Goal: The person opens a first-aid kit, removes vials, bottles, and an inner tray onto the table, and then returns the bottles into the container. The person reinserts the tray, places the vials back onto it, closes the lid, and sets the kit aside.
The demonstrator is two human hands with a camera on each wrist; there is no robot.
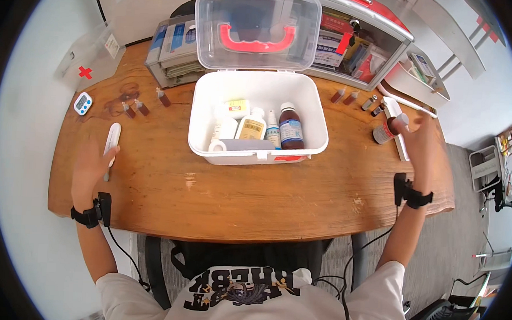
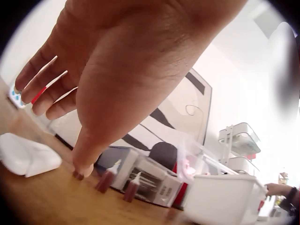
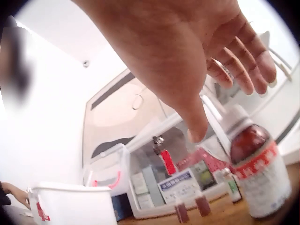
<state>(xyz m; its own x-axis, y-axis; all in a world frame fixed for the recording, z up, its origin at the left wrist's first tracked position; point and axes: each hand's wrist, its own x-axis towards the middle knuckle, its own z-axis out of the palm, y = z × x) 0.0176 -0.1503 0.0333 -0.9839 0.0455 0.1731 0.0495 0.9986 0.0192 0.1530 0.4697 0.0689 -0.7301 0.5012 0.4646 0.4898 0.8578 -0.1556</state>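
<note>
My left hand [image 1: 90, 166] hovers, fingers spread, beside a long white device [image 1: 113, 141] at the table's left; in the left wrist view the hand [image 2: 131, 65] holds nothing and the white device [image 2: 28, 155] lies below it. On the right, my right hand [image 1: 422, 148] is beside a brown bottle [image 1: 385, 132] with a white cap. The right wrist view shows that hand [image 3: 183, 51] with loosely extended fingers above the bottle [image 3: 262, 176], apart from it. Between the hands stands an open white box [image 1: 233, 157] holding several bottles, including a brown one [image 1: 291, 130].
Small red-brown vials [image 1: 163, 98] stand at back left, near a timer [image 1: 83, 103]. More such vials [image 1: 338, 95] and small dark bottles [image 1: 369, 102] are at back right. Behind the box are a paper-filled organizer [image 1: 178, 49], the raised clear lid [image 1: 255, 58] and a cabinet [image 1: 354, 46].
</note>
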